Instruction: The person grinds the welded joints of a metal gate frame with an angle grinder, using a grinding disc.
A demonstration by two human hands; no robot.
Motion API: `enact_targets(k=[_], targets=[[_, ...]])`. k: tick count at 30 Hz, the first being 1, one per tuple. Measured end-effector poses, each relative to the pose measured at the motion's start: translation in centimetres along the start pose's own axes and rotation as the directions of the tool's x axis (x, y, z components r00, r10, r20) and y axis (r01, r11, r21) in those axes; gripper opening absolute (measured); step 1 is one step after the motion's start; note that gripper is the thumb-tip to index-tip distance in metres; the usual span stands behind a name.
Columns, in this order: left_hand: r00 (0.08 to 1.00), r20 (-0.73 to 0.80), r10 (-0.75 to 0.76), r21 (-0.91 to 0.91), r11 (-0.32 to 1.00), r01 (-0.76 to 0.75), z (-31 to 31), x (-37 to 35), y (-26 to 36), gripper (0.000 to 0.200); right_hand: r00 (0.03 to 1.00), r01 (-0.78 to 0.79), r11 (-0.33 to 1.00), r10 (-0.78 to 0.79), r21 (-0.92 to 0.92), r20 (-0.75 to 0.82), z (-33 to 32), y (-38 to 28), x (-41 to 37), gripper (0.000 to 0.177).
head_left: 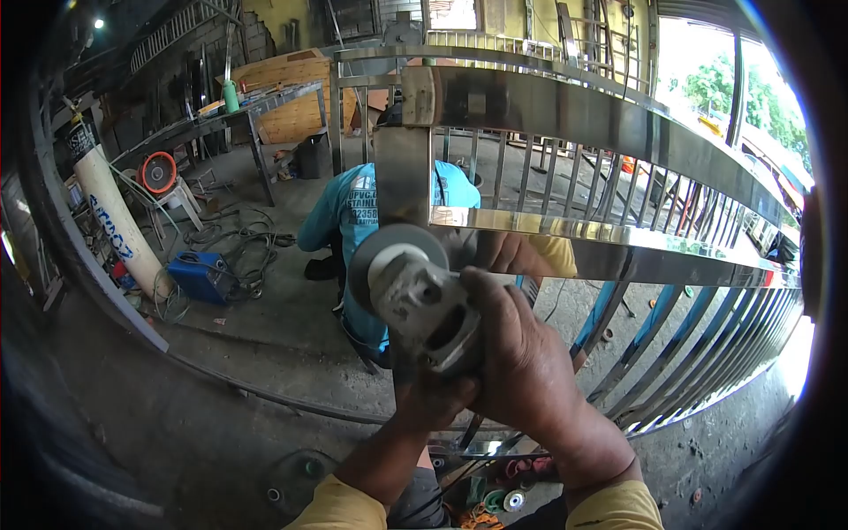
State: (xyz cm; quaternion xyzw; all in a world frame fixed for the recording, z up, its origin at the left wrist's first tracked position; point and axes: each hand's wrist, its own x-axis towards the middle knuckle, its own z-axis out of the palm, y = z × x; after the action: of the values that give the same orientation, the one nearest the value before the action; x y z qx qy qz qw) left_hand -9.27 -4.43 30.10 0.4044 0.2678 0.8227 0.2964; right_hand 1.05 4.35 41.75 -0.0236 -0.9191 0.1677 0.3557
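Centred in the frame, the angle grinder (422, 302) looks fairly heavy, rigid and nose-weighted, best held by its body, clear of the disc (360, 265); the left hand (435, 399) and right hand (515, 340) are curled tightly around it.

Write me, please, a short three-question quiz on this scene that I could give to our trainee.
1. True or false: the left hand and the right hand are both on the grinder.

2. Which stands on the floor close to the base of the pale cylinder?
a) a green bottle
b) a blue box
c) a ladder

3. Fill in: beyond the metal frame, the co-worker's top is light ____.

Key: 1 true; 2 b; 3 blue.
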Motion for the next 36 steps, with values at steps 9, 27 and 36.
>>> enact_targets(k=[9,27,36], targets=[[1.0,0.025,0.008,-0.006,1.0,-0.008,0.1,-1.2,-0.9,0.081,0.995,-0.053,0.998,0.055,-0.034,0.085,0.4,-0.2,-1.5,0.09],[0.992,0.064,-0.107,0.002,0.994,0.107,-0.5,0.0,-0.8,0.078,0.997,-0.007,0.999,0.01,0.036,-0.071,-0.6,0.0,-0.1,0.088],[0.988,0.06,-0.141,-0.023,0.99,0.143,-0.7,-1.1,-2.0,0.074,0.997,-0.056,0.998,0.055,0.002,0.048,-0.4,0.1,-1.6,0.088]])
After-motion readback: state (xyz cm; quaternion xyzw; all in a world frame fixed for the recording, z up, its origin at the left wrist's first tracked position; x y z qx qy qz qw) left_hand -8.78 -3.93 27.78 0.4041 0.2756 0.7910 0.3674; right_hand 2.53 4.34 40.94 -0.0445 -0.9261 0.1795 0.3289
